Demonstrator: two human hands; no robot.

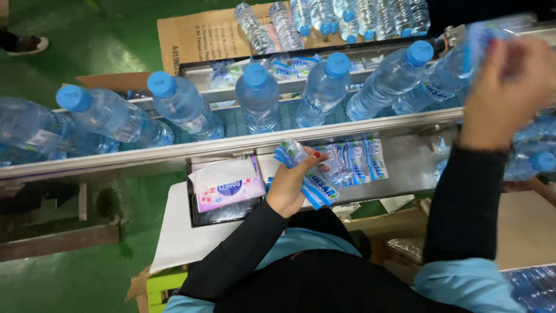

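Bundle of label sleeves (307,174), blue/white plastic, sits centre of frame, held in the left hand (292,185); fingers curled round it, thumb on top, firmly closed. More loose sleeves (359,159) lie just to the right on the metal tray (405,168), touching the bundle's edge. Right hand (507,87) is up at upper right, blurred, fingers wrapped at a tilted bottle (457,72) on the conveyor; can't tell how tight the grip is.

Row of blue-capped water bottles (258,95) runs across the belt, upper half of frame, most leaning. Pink tissue pack (229,185) lies left of the left hand. Cardboard w/ more bottles (347,17) at the top; green floor (58,278) lower left.

Risks, as I judge: leaning bottles could topple or jam vs. the rail (174,153) if nudged by the right hand; thin sleeves may slip from the bundle and drop off the tray edge; reaching w/ blurred speed could knock a neighbouring bottle.
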